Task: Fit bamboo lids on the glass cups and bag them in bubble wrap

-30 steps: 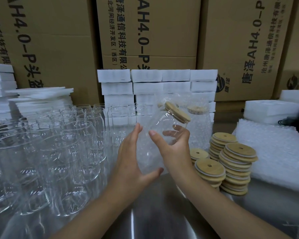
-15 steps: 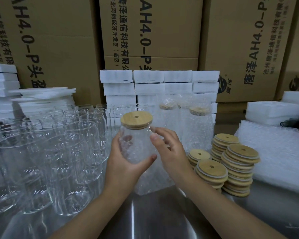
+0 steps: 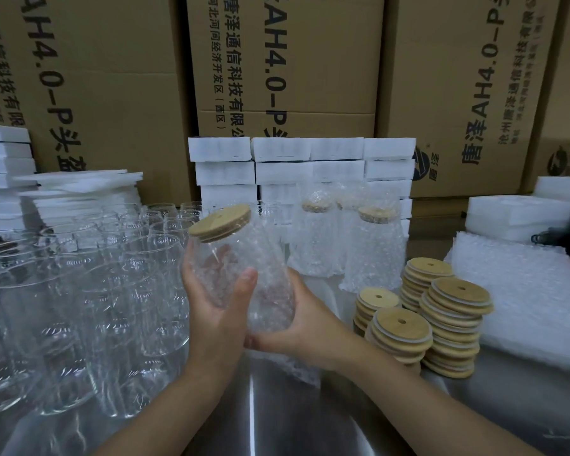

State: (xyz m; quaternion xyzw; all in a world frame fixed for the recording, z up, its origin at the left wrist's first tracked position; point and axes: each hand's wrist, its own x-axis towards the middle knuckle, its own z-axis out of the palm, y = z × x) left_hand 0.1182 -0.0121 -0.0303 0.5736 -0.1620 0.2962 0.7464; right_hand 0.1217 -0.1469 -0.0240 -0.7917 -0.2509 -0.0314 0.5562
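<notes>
A glass cup [image 3: 226,274] with a bamboo lid [image 3: 220,222] is tilted to the left above the steel table, its lower part inside a bubble wrap bag [image 3: 272,301]. My left hand [image 3: 216,311] grips the cup's side, thumb across the front. My right hand [image 3: 305,324] holds the bag around the cup's base from the right. Three bagged, lidded cups [image 3: 372,251] stand behind. Stacks of bamboo lids [image 3: 441,320] sit to the right.
Many bare glass cups [image 3: 79,291] crowd the left of the steel table [image 3: 277,422]. White foam blocks [image 3: 303,166] and cardboard boxes [image 3: 277,60] line the back. A pile of bubble wrap bags [image 3: 524,297] lies at the right.
The lidded cup went from tilted right to upright to tilted left. My right hand dropped from the cup's side to the bag at its base, and the bag has come up around the cup.
</notes>
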